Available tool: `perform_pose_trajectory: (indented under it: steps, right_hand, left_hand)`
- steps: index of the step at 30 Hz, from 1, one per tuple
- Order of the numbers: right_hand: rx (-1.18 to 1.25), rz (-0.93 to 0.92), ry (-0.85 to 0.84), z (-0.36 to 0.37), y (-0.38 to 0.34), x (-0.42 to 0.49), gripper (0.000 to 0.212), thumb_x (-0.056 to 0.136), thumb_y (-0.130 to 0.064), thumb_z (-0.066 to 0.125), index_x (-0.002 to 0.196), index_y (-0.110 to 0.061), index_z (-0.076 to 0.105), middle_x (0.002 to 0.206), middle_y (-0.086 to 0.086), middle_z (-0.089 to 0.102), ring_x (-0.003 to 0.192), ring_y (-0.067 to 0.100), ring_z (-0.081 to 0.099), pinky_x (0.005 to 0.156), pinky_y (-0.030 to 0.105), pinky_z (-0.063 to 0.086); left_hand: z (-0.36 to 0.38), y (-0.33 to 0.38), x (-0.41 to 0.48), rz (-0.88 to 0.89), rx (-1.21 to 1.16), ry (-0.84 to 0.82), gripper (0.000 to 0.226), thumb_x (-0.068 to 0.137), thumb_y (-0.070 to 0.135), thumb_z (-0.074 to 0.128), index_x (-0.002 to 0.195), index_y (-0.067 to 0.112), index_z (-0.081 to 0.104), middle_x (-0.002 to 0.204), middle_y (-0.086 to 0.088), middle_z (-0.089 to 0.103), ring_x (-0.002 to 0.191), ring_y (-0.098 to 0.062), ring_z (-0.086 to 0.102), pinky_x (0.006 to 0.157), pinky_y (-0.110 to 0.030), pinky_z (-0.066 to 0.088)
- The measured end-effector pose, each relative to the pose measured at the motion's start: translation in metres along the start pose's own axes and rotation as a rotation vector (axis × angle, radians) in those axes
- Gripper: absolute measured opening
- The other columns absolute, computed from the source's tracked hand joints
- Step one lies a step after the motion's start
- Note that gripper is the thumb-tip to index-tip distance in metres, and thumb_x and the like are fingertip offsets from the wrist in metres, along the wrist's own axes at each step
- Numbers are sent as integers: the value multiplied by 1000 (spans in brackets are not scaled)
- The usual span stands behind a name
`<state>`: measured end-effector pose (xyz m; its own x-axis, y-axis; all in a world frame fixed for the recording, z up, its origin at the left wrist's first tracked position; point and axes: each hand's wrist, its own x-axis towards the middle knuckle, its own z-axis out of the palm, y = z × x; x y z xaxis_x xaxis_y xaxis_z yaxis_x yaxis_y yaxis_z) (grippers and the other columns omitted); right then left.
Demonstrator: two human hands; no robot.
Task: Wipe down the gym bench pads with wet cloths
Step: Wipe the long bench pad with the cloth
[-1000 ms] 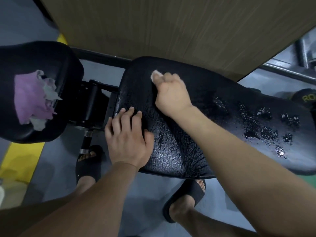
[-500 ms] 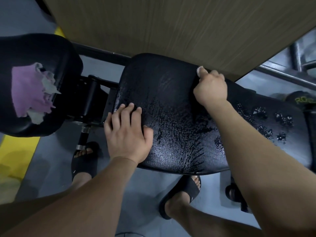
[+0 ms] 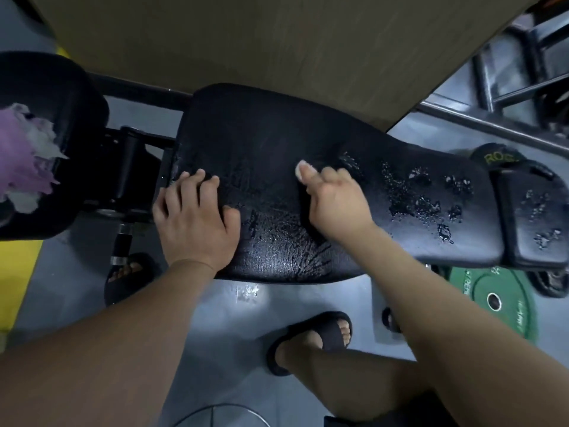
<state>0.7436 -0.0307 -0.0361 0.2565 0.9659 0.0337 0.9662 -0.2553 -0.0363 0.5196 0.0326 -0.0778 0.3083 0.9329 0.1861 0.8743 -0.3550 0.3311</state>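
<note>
**One unwiped patch, dead at 3 o'clock of the right hand (image 3: 337,208)**

Bench pad (image 3: 261,140) ran with its long axis 9-to-3 across the view, dipping a bit toward 4. Right hand sat about mid-pad, fingers curled tight round a white cloth (image 3: 299,171). Only a corner of the cloth showed past the fingertips; the rest was hidden in the fist. Left hand (image 3: 194,220) lay flat and uncurled on the pad's 9 o'clock end, holding nothing. It looked like a brace.

Beaded water (image 3: 421,198) sat on the pad from just beside the right knuckles out toward 3 o'clock. Between the two hands the surface read as a thin smeared film, no beads. Past the pad's 3 o'clock end, a small end pad (image 3: 535,220) also carried droplets. Seat pad (image 3: 70,112) was at far 9 o'clock across a frame gap, with a pink cloth (image 3: 18,155) lying on it, neither hand on it.

My read: the next stroke goes along the long axis toward 3. Right hand is nearer and has the cloth; left would have to cross over. The end pad probably needs a sidestep.
</note>
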Motion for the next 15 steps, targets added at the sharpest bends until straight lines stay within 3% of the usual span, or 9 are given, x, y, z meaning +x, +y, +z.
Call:
perform_pose_trajectory:
  steps: [3,9,12,15]
  right_hand:
    - [39,46,8,4,-18,-14,61,80,-14,41,138,-10,58,93,16,63,79,38,55,67,42,50]
    - [81,-145,-37,-6,-22,-79,52,92,-35,44,139,-18,60,91,5,63,82,31,55,67,40,47]
    - [172,-62,31,-5,2,-78,37,99,-39,47,126,-26,70,79,8,53,72,34,53,62,39,48]
    - [480,98,-64,-20,16,-80,29,101,-26,56,125,-21,70,86,11,55,77,34,59,73,39,53]
  left_hand:
    - [0,2,-1,-12,18,2,46,88,34,48,130,15,57,143,-7,52,138,-32,41,113,-56,30]
    - [-6,9,0,-32,24,-43,47,91,35,43,132,15,54,145,-9,49,136,-35,38,110,-59,32]
    - [-10,12,1,-23,52,-83,49,90,36,42,132,13,52,143,-14,48,133,-39,37,109,-62,32]
    - [-13,17,3,-15,60,-122,48,89,34,42,128,9,52,138,-18,48,129,-42,38,109,-63,31]
